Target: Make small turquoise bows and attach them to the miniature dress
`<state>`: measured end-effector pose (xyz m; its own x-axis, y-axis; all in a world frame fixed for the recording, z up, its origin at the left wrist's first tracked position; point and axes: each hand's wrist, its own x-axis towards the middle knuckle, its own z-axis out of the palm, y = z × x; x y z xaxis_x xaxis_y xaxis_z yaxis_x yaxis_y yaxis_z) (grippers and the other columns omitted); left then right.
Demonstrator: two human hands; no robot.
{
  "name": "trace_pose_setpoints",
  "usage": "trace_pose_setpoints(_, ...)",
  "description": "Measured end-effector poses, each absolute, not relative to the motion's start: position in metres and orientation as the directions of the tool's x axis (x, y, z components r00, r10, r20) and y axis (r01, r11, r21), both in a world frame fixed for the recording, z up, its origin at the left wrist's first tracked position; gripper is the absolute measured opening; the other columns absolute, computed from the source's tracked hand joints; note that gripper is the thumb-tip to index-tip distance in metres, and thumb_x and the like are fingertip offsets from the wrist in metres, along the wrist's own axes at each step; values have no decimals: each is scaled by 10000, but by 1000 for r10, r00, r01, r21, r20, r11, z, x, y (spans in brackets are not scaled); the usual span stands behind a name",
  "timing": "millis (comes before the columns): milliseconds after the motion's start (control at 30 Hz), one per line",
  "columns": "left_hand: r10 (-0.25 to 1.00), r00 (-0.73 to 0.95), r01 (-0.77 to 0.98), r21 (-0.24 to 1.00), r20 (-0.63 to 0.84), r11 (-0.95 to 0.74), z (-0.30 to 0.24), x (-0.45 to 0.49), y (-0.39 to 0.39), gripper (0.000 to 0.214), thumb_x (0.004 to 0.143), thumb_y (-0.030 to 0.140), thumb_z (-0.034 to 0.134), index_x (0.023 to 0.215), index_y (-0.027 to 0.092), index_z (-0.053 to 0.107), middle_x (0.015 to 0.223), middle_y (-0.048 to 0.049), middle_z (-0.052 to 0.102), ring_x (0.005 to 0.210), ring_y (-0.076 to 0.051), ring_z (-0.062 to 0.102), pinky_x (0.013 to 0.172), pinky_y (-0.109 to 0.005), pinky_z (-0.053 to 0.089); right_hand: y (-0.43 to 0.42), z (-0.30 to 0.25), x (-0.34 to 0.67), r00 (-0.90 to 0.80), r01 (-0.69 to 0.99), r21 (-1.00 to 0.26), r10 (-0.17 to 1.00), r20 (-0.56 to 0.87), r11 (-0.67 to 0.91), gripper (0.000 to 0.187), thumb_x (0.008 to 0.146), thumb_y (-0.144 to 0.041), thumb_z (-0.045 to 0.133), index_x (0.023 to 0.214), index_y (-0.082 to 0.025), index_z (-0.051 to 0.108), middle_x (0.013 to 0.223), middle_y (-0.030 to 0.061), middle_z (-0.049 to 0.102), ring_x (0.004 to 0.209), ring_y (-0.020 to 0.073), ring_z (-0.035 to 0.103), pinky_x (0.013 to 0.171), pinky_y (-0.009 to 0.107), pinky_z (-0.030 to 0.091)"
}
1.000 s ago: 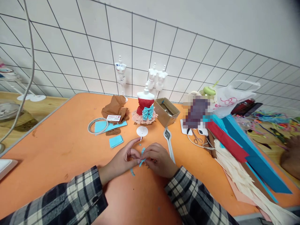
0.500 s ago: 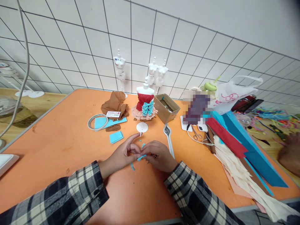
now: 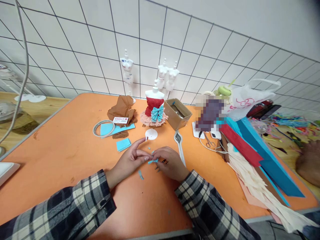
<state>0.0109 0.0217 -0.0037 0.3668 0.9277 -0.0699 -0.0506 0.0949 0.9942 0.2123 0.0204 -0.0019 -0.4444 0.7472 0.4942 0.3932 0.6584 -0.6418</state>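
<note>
Between my two hands is a small piece of light-blue paper (image 3: 153, 161), gathered like a bow. My right hand (image 3: 173, 163) pinches it from the right. Something dark shows among the right fingers, too small to make out. From the left, the thumb and a finger of my left hand (image 3: 133, 160) close at the piece, while its index finger points up with a white bit on the tip. A small dress form (image 3: 155, 94) stands beyond, dressed in a red bodice (image 3: 151, 105), a peach ruffled skirt (image 3: 153, 119) and a blue bow (image 3: 157, 114).
Left of the form lie a tape roll (image 3: 94, 129), folded blue paper (image 3: 123, 144) and crumpled brown paper (image 3: 122, 106). A cardboard box (image 3: 178, 120) and a grey-white tool (image 3: 180, 150) sit to its right. Farther right are scissors (image 3: 209, 142) and coloured paper strips (image 3: 272, 160). Another person's hand (image 3: 308, 163) rests at the edge.
Both hands and the small blue piece have shifted slightly up. My left thumb has straightened, and more of the piece shows beside the right fingers.
</note>
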Motion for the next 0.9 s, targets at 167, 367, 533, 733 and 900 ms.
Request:
trace_pose_setpoints(167, 948, 318, -33, 999, -8, 19, -8, 10, 23, 763, 752, 320, 757, 1363, 187, 320, 991, -92, 740, 1003, -235, 683, 925, -420, 497, 21, -5, 213, -314, 513, -669, 842, 438, 539, 154, 777, -80, 624, 827, -214, 681, 801, 28, 705, 776, 172, 636, 728, 292, 477)
trace_pose_setpoints(367, 972, 235, 104, 994, -1, -25, -7, 14, 21, 626, 779, 314, 708, 1301, 179, 390, 855, -50, 746, 860, -218, 718, 881, -406, 524, 17, -4, 207, -267, 562, -680, 881, 390, 471, 107, 784, -123, 659, 834, -212, 693, 710, 13, 665, 680, 163, 592, 650, 285, 439)
trace_pose_setpoints(533, 965, 186, 243, 943, 187, -229, -6, 10, 16, 558, 823, 275, 654, 1313, 200, 398, 837, -19, 736, 882, -202, 714, 971, -417, 471, 11, -4, 204, -226, 510, -771, 924, 307, 381, 225, 788, -121, 626, 993, -213, 637, 782, 4, 689, 655, 147, 577, 637, 275, 457)
trace_pose_setpoints(733, 926, 214, 331, 869, 311, -368, -2, 10, 11, 489, 851, 260, 619, 1292, 192, 419, 829, -18, 730, 834, -194, 713, 915, -379, 497, 8, 6, 208, -280, 452, -701, 834, 475, 552, 464, 713, -238, 758, 1137, -193, 577, 1128, 98, 645, 1005, 222, 590, 860, 360, 487)
trace_pose_setpoints(900, 922, 220, 344, 859, 318, -378, -2, 9, 12, 515, 852, 248, 621, 1317, 198, 404, 826, -8, 717, 822, -182, 706, 904, -363, 496, 10, 5, 209, -292, 471, -650, 801, 523, 596, 79, 795, -226, 694, 868, -214, 665, 1072, 91, 651, 1009, 218, 612, 876, 377, 478)
